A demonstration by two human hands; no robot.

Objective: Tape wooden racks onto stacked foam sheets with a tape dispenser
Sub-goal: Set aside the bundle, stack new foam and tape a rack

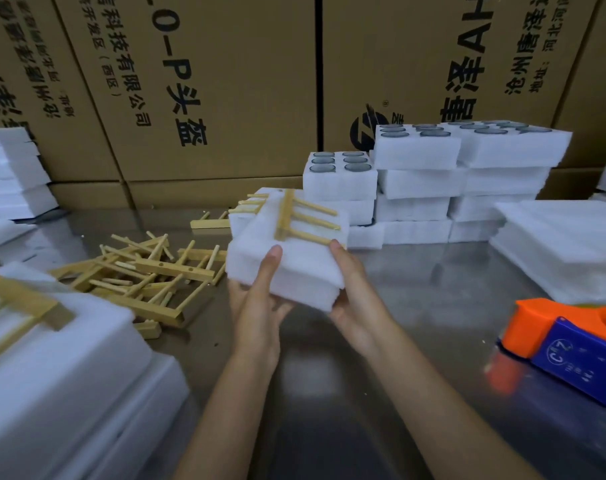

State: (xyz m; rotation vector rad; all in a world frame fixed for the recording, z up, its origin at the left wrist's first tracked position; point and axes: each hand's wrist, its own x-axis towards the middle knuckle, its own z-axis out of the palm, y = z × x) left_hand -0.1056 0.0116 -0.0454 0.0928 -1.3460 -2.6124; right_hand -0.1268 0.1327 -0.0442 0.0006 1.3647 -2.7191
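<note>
While gripped — foam stack (287, 268), both hands.

A stack of foam sheets (287, 268) is held above the table (433, 306) at centre, the left hand (260, 299) at its near left edge and the right hand (355, 299) at its near right. A wooden rack (299, 220) lies on top of it. Left of it a pile of racks (145, 271) lies on the table. The tape dispenser (568, 344) sits at the right. Behind it stand foam blocks (433, 181), with cardboard boxes (225, 81) behind them.
</note>
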